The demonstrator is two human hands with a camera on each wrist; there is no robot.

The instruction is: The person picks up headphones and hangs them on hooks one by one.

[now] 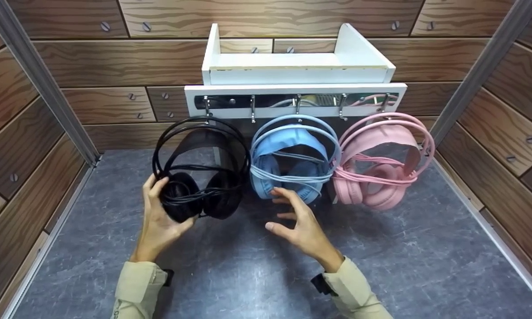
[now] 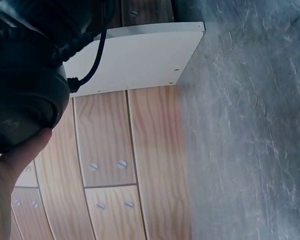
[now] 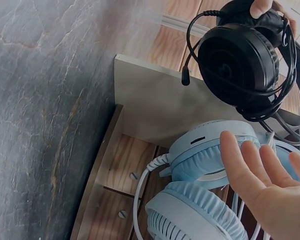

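Note:
In the head view my left hand (image 1: 159, 223) grips the outer ear cup of the black headphones (image 1: 223, 197), thumb below and fingers at the side. Their cable is wound across both cups, and the headband reaches the leftmost hook; whether it rests there cannot be made out. Blue headphones (image 1: 292, 133) hang in the middle, cable wrapped around them. Just below their cups is my right hand (image 1: 303, 226), fingers spread and nothing held. The right wrist view shows its fingers (image 3: 240, 167) in front of the pale blue cups (image 3: 195, 212). Pink headphones (image 1: 383, 133) hang at the right.
A white shelf rack (image 1: 292, 76) with a row of several metal hooks (image 1: 253, 108) stands against the wood-patterned back wall (image 1: 115, 62). Below lies a grey marbled tabletop (image 1: 230, 283). Wood-patterned side panels (image 1: 22, 164) bound it left and right.

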